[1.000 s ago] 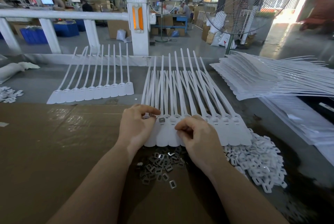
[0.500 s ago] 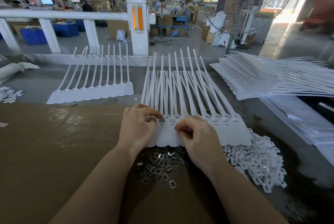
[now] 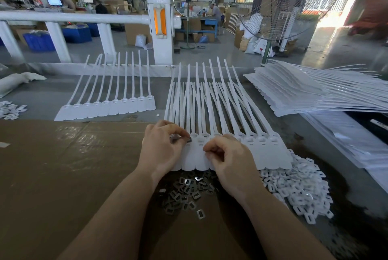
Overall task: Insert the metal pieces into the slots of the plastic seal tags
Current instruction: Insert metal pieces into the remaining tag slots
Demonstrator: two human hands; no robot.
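A row of white plastic seal tags [image 3: 262, 150] lies side by side, straps pointing away from me. My left hand [image 3: 161, 150] pinches a small metal piece [image 3: 189, 139] at the slot of a tag near the row's left end. My right hand [image 3: 228, 163] rests on the tag heads beside it, fingers curled, pinching something I cannot make out. Just below the tags, between my wrists, a heap of loose metal pieces [image 3: 186, 194] sits on the cardboard.
A pile of small white plastic caps [image 3: 294, 188] lies right of the metal heap. A second row of tags [image 3: 109, 106] sits at the left back. Stacked tag sheets [image 3: 315, 89] fill the right. Brown cardboard [image 3: 63, 175] covers the near table.
My left hand has shifted the metal piece slightly rightward to the tag slot. The right hand has barely moved.
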